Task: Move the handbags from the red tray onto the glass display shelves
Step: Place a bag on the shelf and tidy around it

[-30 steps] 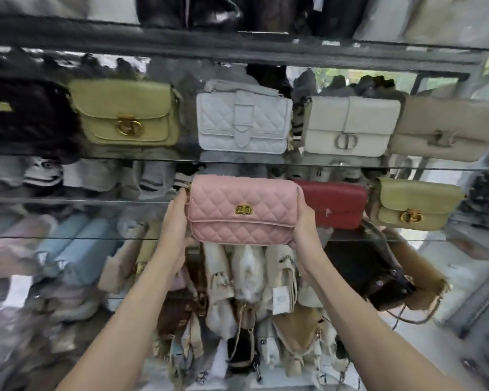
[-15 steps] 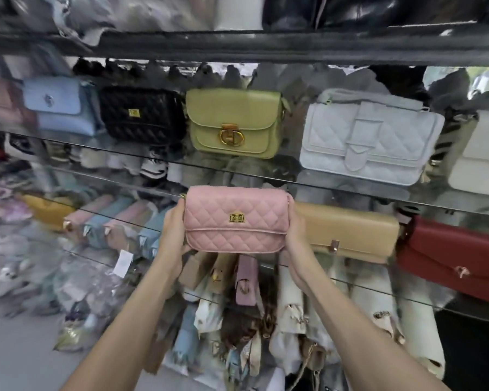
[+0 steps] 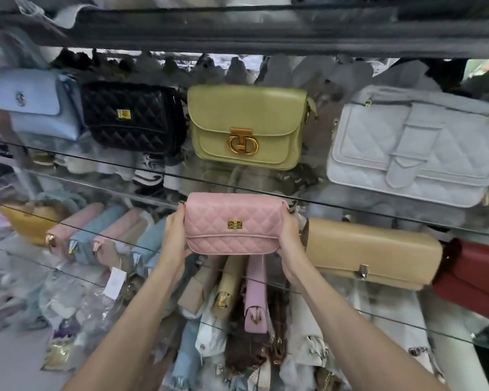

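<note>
A pink quilted handbag (image 3: 233, 224) with a small gold clasp is held upright between both hands at the height of the middle glass shelf (image 3: 350, 309). My left hand (image 3: 175, 235) grips its left end and my right hand (image 3: 290, 244) grips its right end. The bag sits just left of a tan handbag (image 3: 370, 252) that stands on that shelf. Whether the pink bag's bottom rests on the glass I cannot tell. The red tray is out of view.
The upper glass shelf (image 3: 96, 162) carries a light blue bag (image 3: 37, 105), a black quilted bag (image 3: 133, 117), an olive-green bag (image 3: 249, 125) and a white quilted bag (image 3: 412, 148). A red bag (image 3: 474, 277) stands right of the tan one. Pastel bags (image 3: 96, 238) lie at the left, others below.
The view and both hands with the pink bag have shifted left along the shelves. The bag now sits left of the tan bag, slightly farther in toward the shelf.
</note>
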`<action>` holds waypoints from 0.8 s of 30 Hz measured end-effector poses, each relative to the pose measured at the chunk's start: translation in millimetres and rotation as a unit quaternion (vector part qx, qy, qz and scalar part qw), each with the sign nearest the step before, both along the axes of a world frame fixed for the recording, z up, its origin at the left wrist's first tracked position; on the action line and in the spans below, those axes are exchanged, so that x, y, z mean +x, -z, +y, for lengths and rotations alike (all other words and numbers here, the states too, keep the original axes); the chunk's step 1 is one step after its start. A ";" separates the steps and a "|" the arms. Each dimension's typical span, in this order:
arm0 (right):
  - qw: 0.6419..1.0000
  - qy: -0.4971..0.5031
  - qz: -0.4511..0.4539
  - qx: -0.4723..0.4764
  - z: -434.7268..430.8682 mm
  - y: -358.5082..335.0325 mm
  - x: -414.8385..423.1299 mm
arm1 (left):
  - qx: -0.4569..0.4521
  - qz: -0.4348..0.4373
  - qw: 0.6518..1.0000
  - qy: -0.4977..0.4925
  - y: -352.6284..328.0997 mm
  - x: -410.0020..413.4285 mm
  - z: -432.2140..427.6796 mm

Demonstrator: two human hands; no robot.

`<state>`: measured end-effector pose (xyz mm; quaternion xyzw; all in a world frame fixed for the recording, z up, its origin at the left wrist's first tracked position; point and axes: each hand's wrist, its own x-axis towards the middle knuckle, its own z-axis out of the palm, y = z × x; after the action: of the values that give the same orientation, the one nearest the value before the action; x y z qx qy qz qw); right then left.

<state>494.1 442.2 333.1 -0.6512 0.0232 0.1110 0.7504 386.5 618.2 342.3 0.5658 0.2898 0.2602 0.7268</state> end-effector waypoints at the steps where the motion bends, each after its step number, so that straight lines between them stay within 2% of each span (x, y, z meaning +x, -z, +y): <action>1: 1.000 0.008 -0.003 -0.001 1.9 4.7 4.1 | 0.004 -0.004 1.000 0.010 2.8 5.0 2.2; 5: 1.000 0.017 -0.005 -0.005 5.2 34.9 20.5 | -0.003 -0.007 0.999 0.043 12.1 21.1 9.9; 10: 1.000 0.019 0.008 -0.009 9.6 25.3 4.2 | -0.016 0.005 0.998 0.057 25.6 25.5 18.1; 17: 0.997 0.010 -0.016 -0.078 2.2 32.5 -3.2 | 0.015 0.025 0.996 0.090 32.4 18.8 34.0; 19: 0.995 0.015 -0.025 -0.098 -1.3 34.6 -8.8 | 0.035 0.027 0.997 0.063 32.5 17.4 34.9; 22: 0.994 0.058 -0.027 -0.093 -9.6 39.4 -22.7 | 0.085 -0.024 0.995 -0.041 30.8 14.8 37.3; 24: 0.992 0.069 -0.036 -0.103 -18.8 39.9 -37.1 | 0.101 -0.055 0.992 -0.043 26.8 16.3 33.4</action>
<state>457.0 423.5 293.2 -0.7256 0.0525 0.0327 0.6854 402.7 651.6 315.5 0.6082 0.2452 0.3501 0.6688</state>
